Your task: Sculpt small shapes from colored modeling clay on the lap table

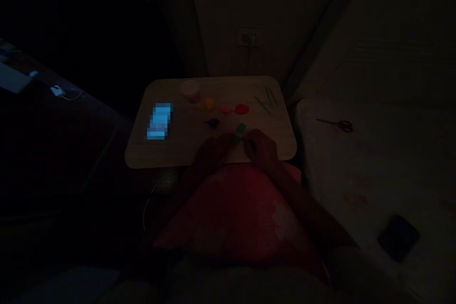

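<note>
Leaning over a red cushion (242, 213), we have a bed (327, 171) at our right, with a navy thing (399, 237) on its near part, too dim to name. Our left hand (213, 149) and right hand (262, 148) meet at the near edge of the surface (171, 154), a little right of its middle. Between them is a small green piece (236, 139); we hold it with the fingers of both hands, drawn in narrow at its two ends, though the dark hides how firmly they press.

Just beyond the piece lies a green lump (241, 128), and left of that a dark lump (214, 123) with a thin point toward the left. A phone (160, 121) glows blue on the left side, well apart from our hands. Farther off we see a red lump (242, 109), a pink lump (225, 109) and an orange lump (210, 103) in a rough row, right to left. Scissors (344, 126) lie on the bed. Thin sticks (269, 97) lie far right on the surface, a tub (190, 89) far left. Past them, we see a socket (253, 37) on the wall.
</note>
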### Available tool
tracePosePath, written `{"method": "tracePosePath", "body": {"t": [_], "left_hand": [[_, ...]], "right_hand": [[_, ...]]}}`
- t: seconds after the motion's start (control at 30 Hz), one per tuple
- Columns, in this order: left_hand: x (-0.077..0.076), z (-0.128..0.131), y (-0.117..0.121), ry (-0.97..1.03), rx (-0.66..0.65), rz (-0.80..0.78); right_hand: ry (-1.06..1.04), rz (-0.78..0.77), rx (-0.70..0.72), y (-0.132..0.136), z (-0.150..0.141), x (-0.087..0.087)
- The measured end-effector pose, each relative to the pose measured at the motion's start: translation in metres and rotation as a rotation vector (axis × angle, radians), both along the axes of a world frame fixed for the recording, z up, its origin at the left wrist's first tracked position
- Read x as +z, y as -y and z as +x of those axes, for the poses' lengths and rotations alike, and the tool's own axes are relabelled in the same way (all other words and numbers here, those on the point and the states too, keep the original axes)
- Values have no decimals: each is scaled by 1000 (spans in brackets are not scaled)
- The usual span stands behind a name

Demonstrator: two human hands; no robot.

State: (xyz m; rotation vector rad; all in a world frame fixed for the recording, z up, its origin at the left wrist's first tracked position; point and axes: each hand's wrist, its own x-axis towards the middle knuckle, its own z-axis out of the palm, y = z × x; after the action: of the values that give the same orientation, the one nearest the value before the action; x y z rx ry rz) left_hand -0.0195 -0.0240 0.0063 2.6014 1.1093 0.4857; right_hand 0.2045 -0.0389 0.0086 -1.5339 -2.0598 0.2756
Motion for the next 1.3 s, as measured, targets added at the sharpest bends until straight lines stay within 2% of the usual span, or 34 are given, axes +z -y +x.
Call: {"method": "tracePosePath", "body": {"t": [0.2, 0.43, 0.63, 1.0, 1.3], "left_hand": [[4, 1, 4, 46, 46, 11], [1, 1, 1, -38, -26, 36], [3, 1, 0, -35, -5, 24], [4, 1, -1, -11, -22, 2], [5, 1, -1, -14, -15, 1]], "right_hand": [[-26, 33, -5, 4, 3, 0], [6, 26, 36, 6, 0, 2], [73, -13, 28, 6, -3, 5], [-1, 29, 11, 3, -3, -4], [1, 0, 5, 2, -5, 0]]}}
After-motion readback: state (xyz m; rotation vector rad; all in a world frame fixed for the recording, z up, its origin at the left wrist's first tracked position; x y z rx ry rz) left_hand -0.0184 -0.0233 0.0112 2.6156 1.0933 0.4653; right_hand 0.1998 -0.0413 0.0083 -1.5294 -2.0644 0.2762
